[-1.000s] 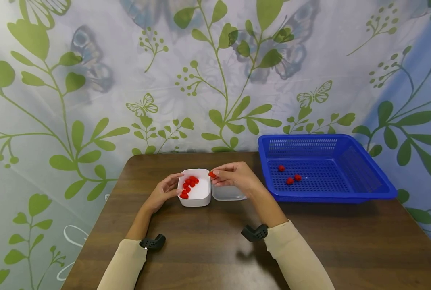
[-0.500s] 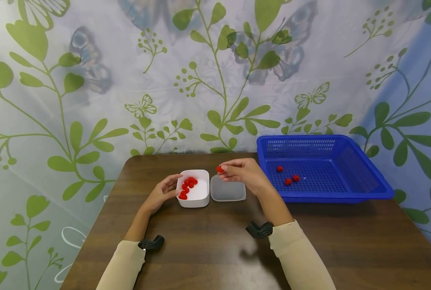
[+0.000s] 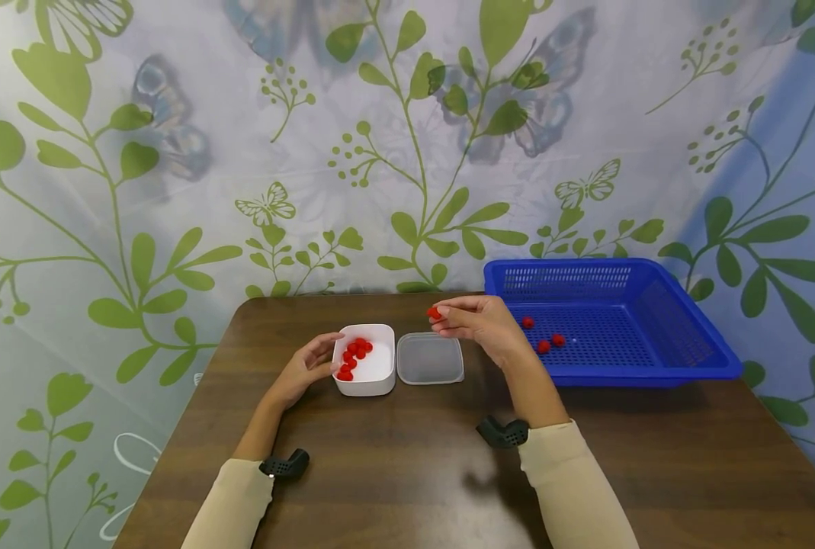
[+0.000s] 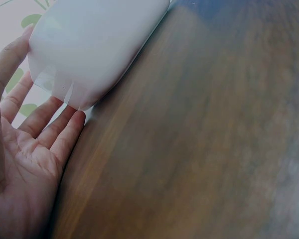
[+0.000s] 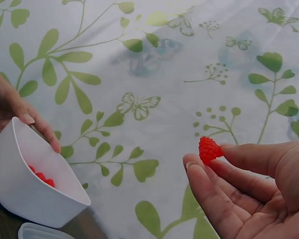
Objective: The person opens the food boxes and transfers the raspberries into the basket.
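My right hand (image 3: pixel 486 324) pinches a red raspberry (image 5: pixel 209 150) between thumb and fingertips, raised between the clear lid and the blue basket. A white square container (image 3: pixel 377 386) stands left of centre with several raspberries (image 3: pixel 352 358) along its left side. At the container's left side is my left hand (image 3: pixel 306 370); its fairly straight fingers touch the wall in the left wrist view, palm apart from it. Right beside the container lies a translucent lid (image 3: pixel 430 358), flat on the table.
A blue perforated basket (image 3: pixel 627 372) stands at the right of the brown table (image 3: pixel 393 473), with 3 raspberries (image 3: pixel 543 346) inside. Behind the table hangs a leaf-and-butterfly patterned cloth (image 3: pixel 380 191). A dark band (image 3: pixel 285 463) sits on the left wrist.
My right hand has moved right and slightly up, from the container's rim toward the basket, still pinching the raspberry. More of the lid shows now. My left hand stays at the container.
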{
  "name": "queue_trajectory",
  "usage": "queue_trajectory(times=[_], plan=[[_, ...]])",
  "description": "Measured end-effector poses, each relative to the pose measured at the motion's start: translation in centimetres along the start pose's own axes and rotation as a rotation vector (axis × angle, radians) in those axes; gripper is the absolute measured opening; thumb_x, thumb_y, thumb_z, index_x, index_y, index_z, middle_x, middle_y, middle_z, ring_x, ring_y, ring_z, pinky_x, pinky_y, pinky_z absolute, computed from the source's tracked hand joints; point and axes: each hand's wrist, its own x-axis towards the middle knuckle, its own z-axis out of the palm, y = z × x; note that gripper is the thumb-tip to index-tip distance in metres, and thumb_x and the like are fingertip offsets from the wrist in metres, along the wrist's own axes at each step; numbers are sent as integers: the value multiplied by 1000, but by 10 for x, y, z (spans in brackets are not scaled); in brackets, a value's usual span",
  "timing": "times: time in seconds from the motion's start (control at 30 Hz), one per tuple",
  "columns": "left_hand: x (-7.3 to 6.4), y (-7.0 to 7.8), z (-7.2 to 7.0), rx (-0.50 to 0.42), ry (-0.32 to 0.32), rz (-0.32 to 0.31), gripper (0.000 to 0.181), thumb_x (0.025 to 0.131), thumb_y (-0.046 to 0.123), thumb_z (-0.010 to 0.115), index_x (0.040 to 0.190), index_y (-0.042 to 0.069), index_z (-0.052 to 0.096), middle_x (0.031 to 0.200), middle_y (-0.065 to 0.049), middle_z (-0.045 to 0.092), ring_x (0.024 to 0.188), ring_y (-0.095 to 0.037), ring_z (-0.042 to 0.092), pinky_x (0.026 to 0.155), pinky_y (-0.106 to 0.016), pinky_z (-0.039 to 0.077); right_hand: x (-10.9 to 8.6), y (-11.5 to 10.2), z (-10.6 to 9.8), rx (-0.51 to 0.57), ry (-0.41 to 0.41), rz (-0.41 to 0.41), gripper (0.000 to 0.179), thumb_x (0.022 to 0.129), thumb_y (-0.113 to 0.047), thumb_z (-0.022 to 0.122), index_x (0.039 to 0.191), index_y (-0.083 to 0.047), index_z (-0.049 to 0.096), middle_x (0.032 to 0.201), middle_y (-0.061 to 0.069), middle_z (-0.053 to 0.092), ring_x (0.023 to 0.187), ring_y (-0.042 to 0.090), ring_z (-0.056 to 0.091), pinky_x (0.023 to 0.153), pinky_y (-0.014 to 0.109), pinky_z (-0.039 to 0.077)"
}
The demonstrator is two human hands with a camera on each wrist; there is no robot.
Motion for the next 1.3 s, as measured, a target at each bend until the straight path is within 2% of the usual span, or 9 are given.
queue_trajectory(times=[0.23, 0.3, 0.43, 0.47, 0.53, 0.67, 0.73, 1.1, 1.3], plan=[[0, 1, 0, 8, 1, -5, 54, 95, 2, 66, 146, 5, 48, 153, -17, 45, 142, -33, 39, 118, -48, 29, -3, -5, -11, 20, 22, -15, 33, 96, 1, 67, 122, 20, 61, 92, 15, 76, 82, 25, 76, 79, 37, 60], [0, 1, 0, 9, 0, -6, 54, 95, 3, 66, 146, 5, 48, 152, -17, 45, 142, -33, 40, 118, -45, 31, -4, -6, -14, 23, 30, -24, 33, 96, 1, 66, 122, 21, 60, 92, 15, 76, 81, 24, 76, 78, 36, 60], [0, 1, 0, 3, 1, -9, 55, 95, 4, 67, 146, 6, 48, 152, -17, 46, 141, -34, 41, 113, -30, 38, -7, -9, -21, 18, 40, -40, 34, 96, 0, 66, 122, 21, 59, 93, 15, 76, 82, 23, 76, 79, 35, 60], [0, 1, 0, 4, 0, -9, 55, 95, 4, 67, 146, 7, 49, 152, -17, 46, 141, -34, 41, 113, -30, 38, -7, -10, -23, 17, 45, -42, 35, 96, -1, 67, 122, 21, 59, 93, 14, 76, 83, 23, 76, 80, 36, 60], [0, 1, 0, 6, 1, -11, 54, 95, 5, 67, 146, 7, 49, 152, -16, 46, 141, -33, 41, 115, -35, 36, -8, -12, -26, 13, 54, -48, 36, 96, -2, 68, 122, 20, 59, 94, 14, 76, 84, 24, 76, 80, 36, 60], [0, 1, 0, 15, 1, -15, 54, 95, 6, 67, 146, 8, 49, 152, -15, 46, 141, -32, 41, 118, -53, 28, -9, -14, -32, 9, 80, -48, 37, 96, -5, 69, 122, 19, 60, 95, 12, 76, 85, 23, 75, 81, 37, 60], [0, 1, 0, 13, -1, -13, 54, 95, 6, 66, 146, 7, 49, 152, -16, 46, 141, -33, 40, 118, -55, 27, -10, -14, -35, 7, 91, -52, 37, 96, -6, 70, 122, 18, 60, 95, 12, 76, 85, 23, 75, 82, 36, 60], [-1, -1, 0, 14, -1, -19, 54, 95, 5, 66, 147, 8, 48, 152, -16, 46, 142, -33, 40, 118, -42, 32, -16, -18, -57, 0, 128, -101, 34, 95, -8, 71, 119, 15, 65, 98, 12, 77, 85, 23, 76, 82, 36, 59], [0, -2, -1, 13, -6, -4, 55, 96, 3, 65, 147, 5, 47, 152, -19, 45, 142, -35, 39, 115, -32, 35, -20, -22, -68, 9, 180, -94, 25, 94, -8, 72, 113, 7, 70, 96, 11, 77, 84, 23, 76, 81, 35, 59]])
